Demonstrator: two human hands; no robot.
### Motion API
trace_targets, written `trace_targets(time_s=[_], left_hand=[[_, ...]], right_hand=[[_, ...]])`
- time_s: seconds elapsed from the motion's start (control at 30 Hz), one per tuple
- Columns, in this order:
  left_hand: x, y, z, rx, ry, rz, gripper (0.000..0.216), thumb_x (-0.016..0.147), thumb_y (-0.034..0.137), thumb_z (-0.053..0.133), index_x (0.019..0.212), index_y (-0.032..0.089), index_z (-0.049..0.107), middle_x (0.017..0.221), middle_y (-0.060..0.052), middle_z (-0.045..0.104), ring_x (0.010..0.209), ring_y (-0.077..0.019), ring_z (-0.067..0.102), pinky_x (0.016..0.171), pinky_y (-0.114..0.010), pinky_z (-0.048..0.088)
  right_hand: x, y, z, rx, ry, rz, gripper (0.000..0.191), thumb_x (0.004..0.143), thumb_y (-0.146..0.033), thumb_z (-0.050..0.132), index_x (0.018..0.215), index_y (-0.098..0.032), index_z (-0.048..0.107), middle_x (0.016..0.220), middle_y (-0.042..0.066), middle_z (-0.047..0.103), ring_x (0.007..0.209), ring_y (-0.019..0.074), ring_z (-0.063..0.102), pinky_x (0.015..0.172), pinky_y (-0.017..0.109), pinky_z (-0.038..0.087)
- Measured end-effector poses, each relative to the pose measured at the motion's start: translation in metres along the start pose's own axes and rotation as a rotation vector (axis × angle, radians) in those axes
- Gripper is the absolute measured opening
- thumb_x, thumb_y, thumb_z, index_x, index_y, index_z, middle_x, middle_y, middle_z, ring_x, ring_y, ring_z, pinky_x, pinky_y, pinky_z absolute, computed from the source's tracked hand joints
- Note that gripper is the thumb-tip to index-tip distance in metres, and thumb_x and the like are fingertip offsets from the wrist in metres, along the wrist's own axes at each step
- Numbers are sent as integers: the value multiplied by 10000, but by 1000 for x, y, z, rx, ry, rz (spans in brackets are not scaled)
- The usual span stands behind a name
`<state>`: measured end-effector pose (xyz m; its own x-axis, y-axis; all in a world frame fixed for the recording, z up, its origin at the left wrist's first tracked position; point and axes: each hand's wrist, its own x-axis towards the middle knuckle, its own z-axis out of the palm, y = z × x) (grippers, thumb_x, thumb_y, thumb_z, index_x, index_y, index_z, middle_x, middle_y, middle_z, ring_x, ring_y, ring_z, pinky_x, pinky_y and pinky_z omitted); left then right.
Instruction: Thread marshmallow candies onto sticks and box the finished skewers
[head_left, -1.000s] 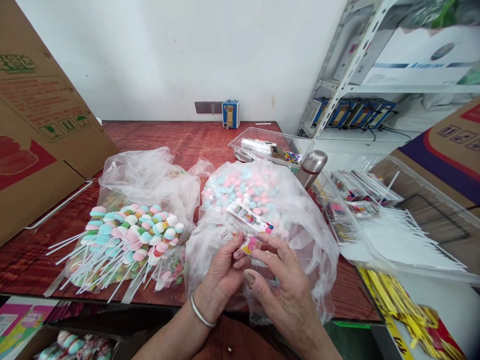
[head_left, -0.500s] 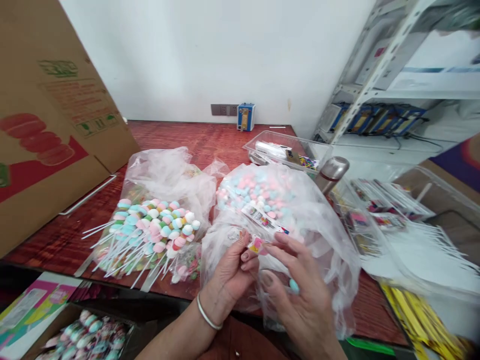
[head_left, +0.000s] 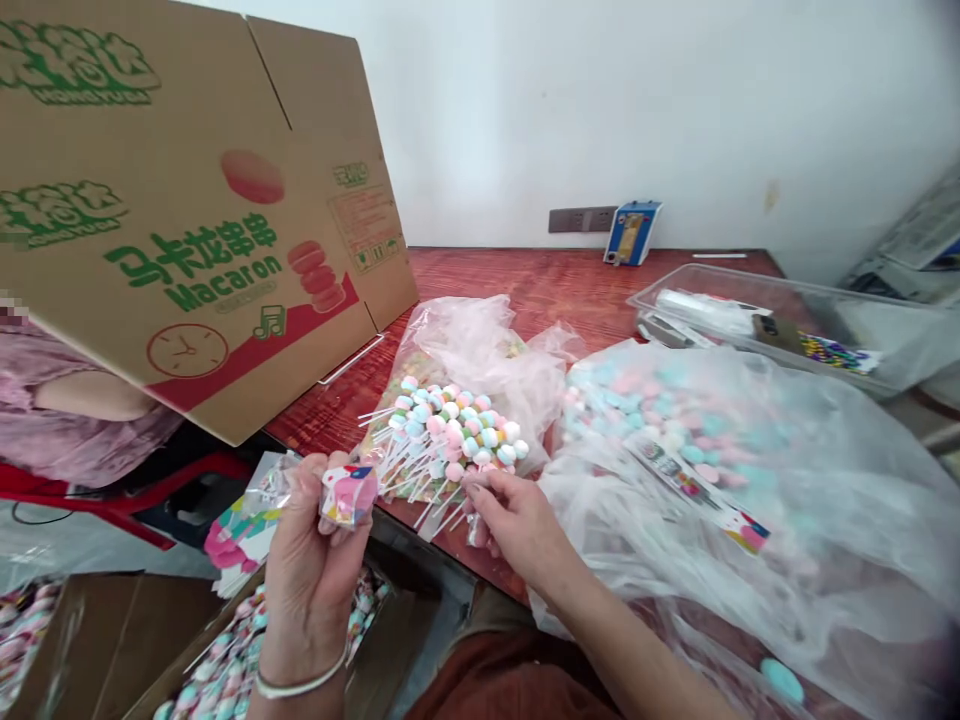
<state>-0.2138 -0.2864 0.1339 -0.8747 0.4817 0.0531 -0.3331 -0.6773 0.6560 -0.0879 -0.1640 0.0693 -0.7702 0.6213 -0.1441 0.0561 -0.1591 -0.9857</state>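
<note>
My left hand (head_left: 319,525) is closed around a small clear plastic wrapper (head_left: 349,495) with a pink, white and blue print, held up past the table's front edge. At the near right side of a pile of marshmallow skewers (head_left: 450,425), my right hand (head_left: 514,520) pinches one by its stick, which the fingers mostly hide. The skewers carry pastel pink, blue and white pieces on white sticks and lie on a clear bag. Another printed wrapper (head_left: 694,490) rests on a large translucent bag (head_left: 810,570) of loose pink and blue marshmallows (head_left: 675,400).
A tall macaron carton (head_left: 225,230) stands at the left, with a person's pink sleeve (head_left: 97,400) beside it. Below the table edge are open boxes of wrapped skewers (head_left: 225,660). At the back right sit a clear plastic tray (head_left: 795,290) and a small blue device (head_left: 634,232).
The view has turned left. My hands have parted: the left has moved left with the wrapper, while the right has come over to the skewer pile and closed there.
</note>
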Motion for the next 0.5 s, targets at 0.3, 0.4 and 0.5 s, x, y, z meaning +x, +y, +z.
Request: trace_targets(time_s=[0.3, 0.4, 0.5], left_hand=[[11, 3, -32, 18, 114, -35, 342, 625, 203, 899, 662, 146, 564, 565, 71, 483, 392, -11, 354, 340, -100, 338], [17, 0, -34, -2, 102, -83, 375, 635, 222, 896, 643, 140, 530, 589, 65, 504, 387, -7, 359, 324, -101, 320], [21, -6, -35, -44, 94, -116, 384, 661, 204, 879, 646, 141, 501, 598, 69, 502, 392, -9, 379, 333, -106, 328]], right_hand=[[56, 6, 63, 411, 8, 308, 321, 822, -509, 589, 745, -215, 486, 533, -77, 581, 292, 41, 355, 265, 156, 244], [66, 10, 71, 468, 63, 327, 323, 812, -504, 603, 746, -223, 459, 497, -101, 511, 310, 44, 346, 275, 153, 264], [60, 9, 71, 483, 85, 309, 322, 796, -493, 631, 737, -217, 474, 563, -74, 560, 342, 57, 408, 279, 164, 303]])
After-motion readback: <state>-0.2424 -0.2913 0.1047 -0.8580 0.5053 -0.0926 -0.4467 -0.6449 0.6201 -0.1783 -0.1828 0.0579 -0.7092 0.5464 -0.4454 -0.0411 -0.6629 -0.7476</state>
